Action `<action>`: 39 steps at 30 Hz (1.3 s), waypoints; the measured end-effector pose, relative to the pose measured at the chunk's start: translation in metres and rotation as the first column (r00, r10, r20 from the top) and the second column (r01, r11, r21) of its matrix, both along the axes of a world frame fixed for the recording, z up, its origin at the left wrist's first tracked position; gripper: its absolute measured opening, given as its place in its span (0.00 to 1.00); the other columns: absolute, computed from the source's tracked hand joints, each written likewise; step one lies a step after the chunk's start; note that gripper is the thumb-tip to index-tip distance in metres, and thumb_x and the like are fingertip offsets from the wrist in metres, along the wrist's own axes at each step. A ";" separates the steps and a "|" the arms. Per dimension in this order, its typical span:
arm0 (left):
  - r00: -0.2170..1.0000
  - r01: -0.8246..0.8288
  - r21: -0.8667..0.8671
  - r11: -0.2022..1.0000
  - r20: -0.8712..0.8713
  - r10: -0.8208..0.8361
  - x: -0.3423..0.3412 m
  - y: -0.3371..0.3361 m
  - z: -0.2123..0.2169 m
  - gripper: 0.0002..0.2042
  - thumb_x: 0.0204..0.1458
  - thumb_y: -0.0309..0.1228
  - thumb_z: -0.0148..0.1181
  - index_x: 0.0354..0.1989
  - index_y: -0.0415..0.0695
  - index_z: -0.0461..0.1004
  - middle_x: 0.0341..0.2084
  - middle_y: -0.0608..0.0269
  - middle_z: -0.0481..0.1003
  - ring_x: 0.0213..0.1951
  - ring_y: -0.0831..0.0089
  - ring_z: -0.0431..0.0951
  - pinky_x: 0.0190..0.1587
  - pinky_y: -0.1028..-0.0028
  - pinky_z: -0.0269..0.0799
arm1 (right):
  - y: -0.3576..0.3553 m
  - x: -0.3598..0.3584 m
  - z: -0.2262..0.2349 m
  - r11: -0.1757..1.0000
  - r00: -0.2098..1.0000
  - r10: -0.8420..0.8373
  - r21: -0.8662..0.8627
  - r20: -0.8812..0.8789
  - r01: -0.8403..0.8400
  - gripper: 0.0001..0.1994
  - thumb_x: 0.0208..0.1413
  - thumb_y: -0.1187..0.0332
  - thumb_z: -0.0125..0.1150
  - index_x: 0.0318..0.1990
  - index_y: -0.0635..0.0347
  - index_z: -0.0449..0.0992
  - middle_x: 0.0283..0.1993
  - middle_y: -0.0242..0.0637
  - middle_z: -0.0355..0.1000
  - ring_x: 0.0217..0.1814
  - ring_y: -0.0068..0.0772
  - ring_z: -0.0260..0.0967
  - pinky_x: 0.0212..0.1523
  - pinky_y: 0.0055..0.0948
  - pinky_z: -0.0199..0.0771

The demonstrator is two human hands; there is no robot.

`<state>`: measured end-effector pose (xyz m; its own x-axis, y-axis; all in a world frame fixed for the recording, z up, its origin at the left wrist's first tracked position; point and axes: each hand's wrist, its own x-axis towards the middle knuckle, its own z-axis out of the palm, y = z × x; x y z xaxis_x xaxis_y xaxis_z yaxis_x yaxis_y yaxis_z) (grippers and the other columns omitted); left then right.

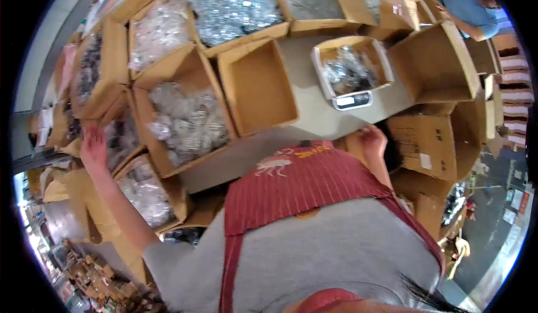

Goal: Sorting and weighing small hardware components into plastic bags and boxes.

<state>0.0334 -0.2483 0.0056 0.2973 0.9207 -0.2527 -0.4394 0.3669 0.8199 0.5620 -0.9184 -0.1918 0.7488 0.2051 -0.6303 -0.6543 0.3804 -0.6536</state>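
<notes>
My left hand [94, 145] reaches out to the far left, fingers stretched out at the rim of a cardboard box [100, 111]. Beside it is a carton of clear and dark plastic-wrapped pieces [120, 136]. My right hand [372, 139] hangs by the table's front edge, its fingers loosely bent and apart with nothing visible in them. Beyond it, a small white-edged box [319, 69] holds clear plastic packets [347, 72]. A white device with a dark display, likely a scale [353, 100], shows at that box's near side.
A large carton [216, 97] of clear plastic parts stands front left, beside an empty carton [258, 89]. More filled boxes line the back, including shiny packets [235, 7]. Open cartons [434, 61] stand at the right. Another person [468, 5] is at the far right.
</notes>
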 end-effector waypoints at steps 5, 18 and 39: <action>0.449 -0.534 0.513 0.673 -0.503 0.739 -0.133 0.002 0.012 0.18 0.59 0.32 0.48 0.57 0.41 0.67 0.55 0.51 0.69 0.54 0.56 0.70 0.52 0.60 0.71 | -0.006 0.022 -0.038 0.972 0.961 -0.233 -0.061 -0.150 0.227 0.23 0.55 0.51 0.52 0.52 0.57 0.69 0.52 0.40 0.68 0.56 0.40 0.62 0.57 0.45 0.58; -0.682 -0.175 0.129 0.976 -0.731 -0.026 -0.313 0.069 -0.024 0.19 0.53 0.43 0.54 0.43 0.40 0.78 0.41 0.49 0.78 0.41 0.53 0.79 0.37 0.63 0.76 | 0.051 -0.035 -0.026 0.964 0.944 -0.258 0.008 -0.206 0.266 0.29 0.53 0.48 0.59 0.54 0.61 0.67 0.56 0.40 0.66 0.59 0.45 0.61 0.63 0.44 0.56; -0.537 -0.118 0.259 0.959 -0.828 0.158 -0.266 0.063 -0.014 0.17 0.54 0.39 0.55 0.42 0.37 0.77 0.39 0.50 0.78 0.36 0.55 0.80 0.32 0.64 0.78 | 0.043 -0.015 -0.010 0.987 0.961 0.104 -0.094 -0.257 -0.132 0.23 0.51 0.54 0.62 0.51 0.55 0.72 0.52 0.40 0.70 0.53 0.44 0.66 0.51 0.49 0.67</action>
<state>-0.2324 -0.1849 -0.0079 -0.4792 0.8698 0.1176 0.8777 0.4765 0.0520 0.5472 -0.8750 -0.2016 0.5387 0.2018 -0.8180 -0.8383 0.2259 -0.4963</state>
